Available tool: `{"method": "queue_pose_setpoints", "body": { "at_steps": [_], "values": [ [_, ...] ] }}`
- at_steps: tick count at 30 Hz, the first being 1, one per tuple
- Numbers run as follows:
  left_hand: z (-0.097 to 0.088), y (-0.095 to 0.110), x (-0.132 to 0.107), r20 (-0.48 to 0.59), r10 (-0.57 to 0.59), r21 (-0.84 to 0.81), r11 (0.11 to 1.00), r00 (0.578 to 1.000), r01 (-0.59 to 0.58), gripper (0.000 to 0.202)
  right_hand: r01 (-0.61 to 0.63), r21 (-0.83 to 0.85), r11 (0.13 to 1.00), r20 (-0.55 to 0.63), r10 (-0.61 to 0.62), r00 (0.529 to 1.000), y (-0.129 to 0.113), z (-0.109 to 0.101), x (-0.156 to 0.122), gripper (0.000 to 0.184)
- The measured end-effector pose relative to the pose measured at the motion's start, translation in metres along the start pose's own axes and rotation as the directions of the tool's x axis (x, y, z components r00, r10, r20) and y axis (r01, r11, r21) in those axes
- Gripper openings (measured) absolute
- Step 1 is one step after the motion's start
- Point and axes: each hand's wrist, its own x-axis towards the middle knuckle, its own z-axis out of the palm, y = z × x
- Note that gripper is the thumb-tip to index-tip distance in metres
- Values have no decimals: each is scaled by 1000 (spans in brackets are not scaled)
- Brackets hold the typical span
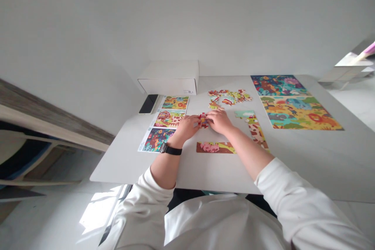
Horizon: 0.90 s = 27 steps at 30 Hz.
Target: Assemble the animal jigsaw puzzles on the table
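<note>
Red jigsaw puzzle pieces (202, 120) lie on the white table between my two hands. My left hand (189, 125) pinches them from the left, and my right hand (218, 120) has its fingers closed at their right edge. Just nearer to me is a joined puzzle strip (209, 147) with a pink pig. To the right, another joined section (256, 131) with a brown-spotted cow runs partly behind my right forearm. A pile of loose puzzle pieces (231, 97) sits beyond my right hand. The fingertips hide part of the red pieces.
On the left lies a reference sheet (168, 119) with three pictures, beside a black phone (149, 104). A white box (168, 78) stands against the wall. Two finished puzzles, one dark (279, 84) and one yellow (301, 113), lie at the right.
</note>
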Motion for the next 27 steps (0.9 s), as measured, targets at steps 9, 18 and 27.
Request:
{"method": "queue_pose_setpoints", "body": {
  "at_steps": [9, 18, 27],
  "values": [
    [0, 1, -1, -15, 51, 51, 997, 999, -50, 40, -41, 103, 994, -46, 46, 998, 0, -17, 4, 27],
    [5, 1, 0, -105, 19, 30, 999, 994, -16, 35, -166, 346, 923, -291, 274, 917, 16, -109, 8, 22],
    [1, 7, 6, -214, -226, -201, 962, 950, 183, 20, -400, 350, 847, -267, 499, 824, 58, -142, -9, 22]
  ]
}}
